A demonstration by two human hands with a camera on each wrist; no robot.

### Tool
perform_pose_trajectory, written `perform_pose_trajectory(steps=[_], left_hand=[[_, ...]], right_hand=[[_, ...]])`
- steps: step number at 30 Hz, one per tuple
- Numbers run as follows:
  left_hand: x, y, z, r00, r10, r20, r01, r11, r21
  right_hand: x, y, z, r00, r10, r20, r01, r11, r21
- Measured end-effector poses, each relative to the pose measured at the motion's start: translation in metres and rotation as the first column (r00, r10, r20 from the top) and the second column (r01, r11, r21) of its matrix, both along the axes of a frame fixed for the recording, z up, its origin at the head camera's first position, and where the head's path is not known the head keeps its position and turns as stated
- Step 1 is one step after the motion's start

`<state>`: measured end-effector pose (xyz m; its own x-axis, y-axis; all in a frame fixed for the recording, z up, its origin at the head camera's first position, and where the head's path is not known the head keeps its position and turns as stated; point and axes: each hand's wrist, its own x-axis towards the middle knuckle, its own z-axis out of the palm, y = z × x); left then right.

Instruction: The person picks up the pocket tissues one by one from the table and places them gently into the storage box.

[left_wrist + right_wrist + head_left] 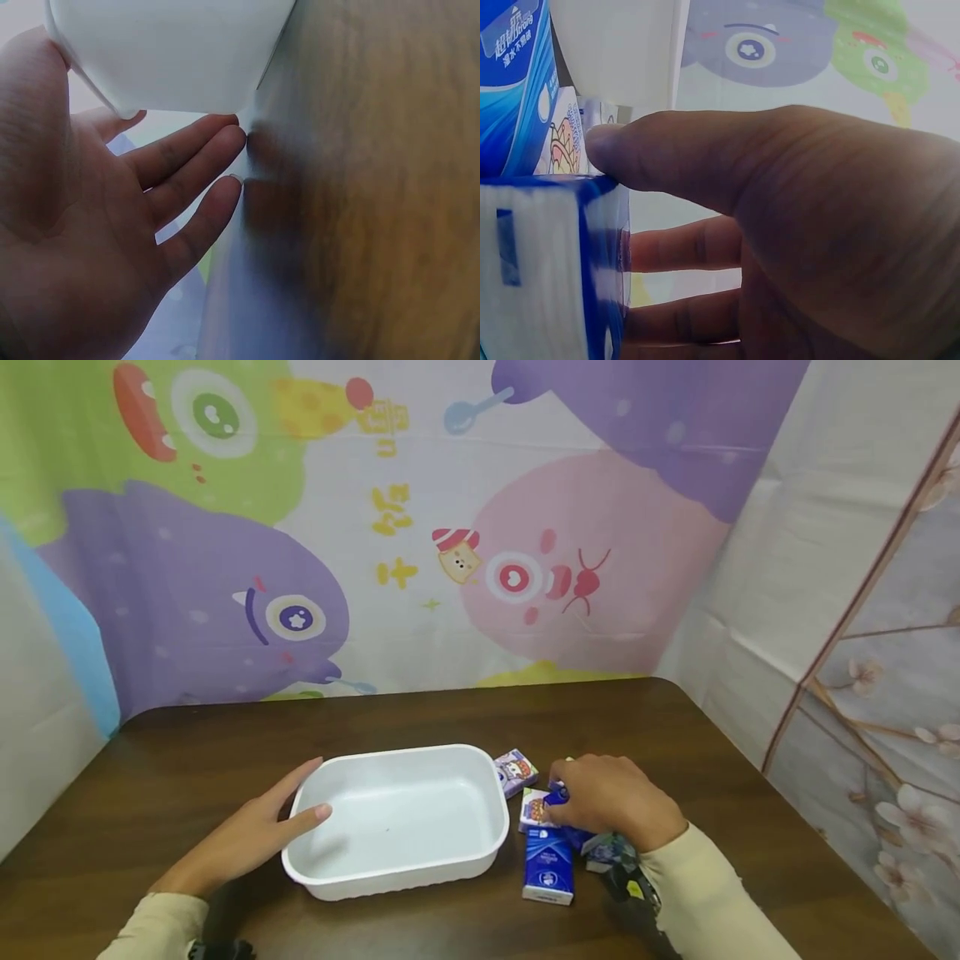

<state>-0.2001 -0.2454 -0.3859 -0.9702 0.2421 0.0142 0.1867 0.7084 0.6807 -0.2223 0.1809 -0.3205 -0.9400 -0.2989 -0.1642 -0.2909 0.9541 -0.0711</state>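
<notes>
My left hand [251, 835] is at the left end of a white plastic basin [397, 867], its thumb over the rim. In the left wrist view its fingers [196, 166] are extended, tips close to the basin's lower corner. To the right of the basin, my right hand [611, 797] reaches down into a group of small tissue packs. In the right wrist view its thumb lies at the top edge of a blue-and-white tissue pack [532, 262], other fingers against the side; it pinches this pack. Another blue tissue pack [548, 864] lies in front.
A cartoon-printed pack [515, 772] lies against the basin's right side, with a white-and-purple pack [533, 808] nearby. A dark patterned pack [602, 852] is partly hidden under the right wrist. A printed cloth [420, 610] hangs behind the brown table [360, 718].
</notes>
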Motion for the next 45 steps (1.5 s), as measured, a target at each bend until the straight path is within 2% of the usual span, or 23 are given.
perform_pose_trajectory(steps=[7, 18, 31, 40, 45], left_hand=[[-0.006, 0.0055, 0.0, 1.0, -0.009, 0.006, 0.009, 1.0, -0.001], [0.0014, 0.0013, -0.0078, 1.0, 0.01, 0.009, -0.011, 1.0, 0.013], [0.0017, 0.0009, 0.0, 1.0, 0.01, 0.009, -0.01, 1.0, 0.019], [-0.0019, 0.0014, -0.0002, 1.0, -0.001, -0.017, 0.001, 1.0, 0.023], [0.0014, -0.0005, -0.0019, 1.0, 0.007, -0.023, -0.006, 1.0, 0.026]], right_hand=[[-0.0006, 0.0057, -0.0011, 1.0, -0.003, 0.006, 0.003, 1.0, 0.005], [-0.0025, 0.0015, -0.0051, 1.0, 0.007, 0.023, -0.007, 1.0, 0.004], [-0.0016, -0.002, -0.0015, 1.0, 0.01, 0.028, -0.01, 1.0, 0.017], [-0.0017, -0.0014, -0.002, 1.0, 0.007, 0.013, -0.008, 1.0, 0.022], [0.0002, -0.0008, -0.0027, 1.0, 0.012, 0.006, -0.012, 1.0, 0.01]])
